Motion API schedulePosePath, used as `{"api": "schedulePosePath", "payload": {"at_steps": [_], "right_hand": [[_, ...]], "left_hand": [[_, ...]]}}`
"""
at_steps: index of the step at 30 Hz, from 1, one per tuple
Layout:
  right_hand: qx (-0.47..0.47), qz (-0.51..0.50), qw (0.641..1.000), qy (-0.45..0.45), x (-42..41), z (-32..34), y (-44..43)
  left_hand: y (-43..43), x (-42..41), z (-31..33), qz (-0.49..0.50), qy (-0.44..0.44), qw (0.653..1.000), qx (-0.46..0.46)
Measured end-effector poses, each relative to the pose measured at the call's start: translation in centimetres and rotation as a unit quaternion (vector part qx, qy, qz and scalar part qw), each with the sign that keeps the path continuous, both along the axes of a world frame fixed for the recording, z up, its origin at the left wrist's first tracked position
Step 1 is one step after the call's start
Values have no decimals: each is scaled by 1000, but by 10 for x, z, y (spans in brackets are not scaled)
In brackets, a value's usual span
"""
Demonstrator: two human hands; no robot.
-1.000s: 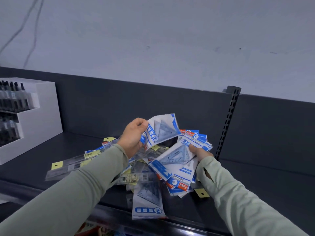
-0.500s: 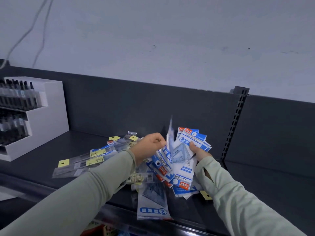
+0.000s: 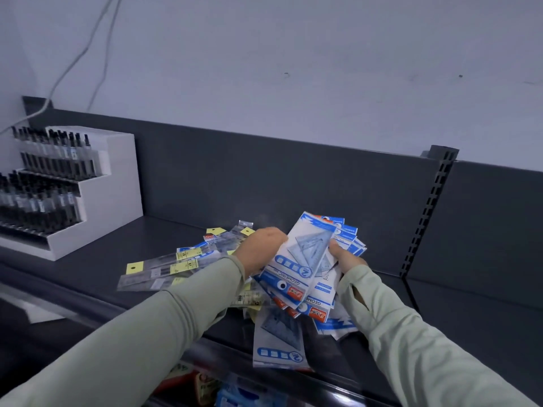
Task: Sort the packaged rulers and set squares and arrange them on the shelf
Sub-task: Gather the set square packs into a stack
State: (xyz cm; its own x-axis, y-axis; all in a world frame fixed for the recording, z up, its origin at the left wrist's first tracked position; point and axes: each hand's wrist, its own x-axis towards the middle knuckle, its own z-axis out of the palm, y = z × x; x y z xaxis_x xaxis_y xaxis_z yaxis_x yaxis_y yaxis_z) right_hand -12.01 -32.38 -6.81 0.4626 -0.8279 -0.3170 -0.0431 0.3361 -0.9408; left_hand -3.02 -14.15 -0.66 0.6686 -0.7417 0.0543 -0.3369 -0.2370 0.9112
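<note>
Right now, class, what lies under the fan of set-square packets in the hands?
A single set-square packet lies flat on the shelf; ruler packets poke out leftward. Anything directly beneath the fan is hidden.

White stepped stand (image 3: 117,183) w/ dark pens (image 3: 53,160) noted far left; cable (image 3: 75,57) run down wall (image 3: 293,83); slotted upright (image 3: 432,207) right.

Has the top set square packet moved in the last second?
Yes. The packet came down, lower against the slotted upright, onto the stack in the right hand.
</note>
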Motion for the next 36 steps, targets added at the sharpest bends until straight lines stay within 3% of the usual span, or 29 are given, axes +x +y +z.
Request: {"api": "schedulePosePath", "payload": {"at_steps": [5,8,11,14,17,21,26,28,32,36], "right_hand": [[-10,15,999,-36,-9,31,36],[-28,11,998,-51,-19,44,51],[-19,-21,997,-66,-24,43,48],[-15,-36,997,-60,-26,34,44],[-4,-25,999,-38,-23,25,44],[11,-6,1000,-29,-19,26,48],[1,5,1000,-9,-17,28,52],[2,7,1000,-4,-16,30,54],[3,-1,1000,-9,-16,32,52],[9,-1,1000,-9,-11,27,48]], "left_hand": [[1,-5,-5,-11,-190,980,55],[5,-5,-8,-51,-194,978,61],[21,16,-9,-8,-212,972,96],[48,47,-17,44,-285,927,238],[67,60,-31,10,-309,873,378],[70,57,-39,-35,-378,832,405],[60,41,-32,-31,-536,734,416],[59,40,-28,0,-541,740,400],[55,41,-13,90,-560,795,214],[44,31,9,135,-467,872,53]]}}
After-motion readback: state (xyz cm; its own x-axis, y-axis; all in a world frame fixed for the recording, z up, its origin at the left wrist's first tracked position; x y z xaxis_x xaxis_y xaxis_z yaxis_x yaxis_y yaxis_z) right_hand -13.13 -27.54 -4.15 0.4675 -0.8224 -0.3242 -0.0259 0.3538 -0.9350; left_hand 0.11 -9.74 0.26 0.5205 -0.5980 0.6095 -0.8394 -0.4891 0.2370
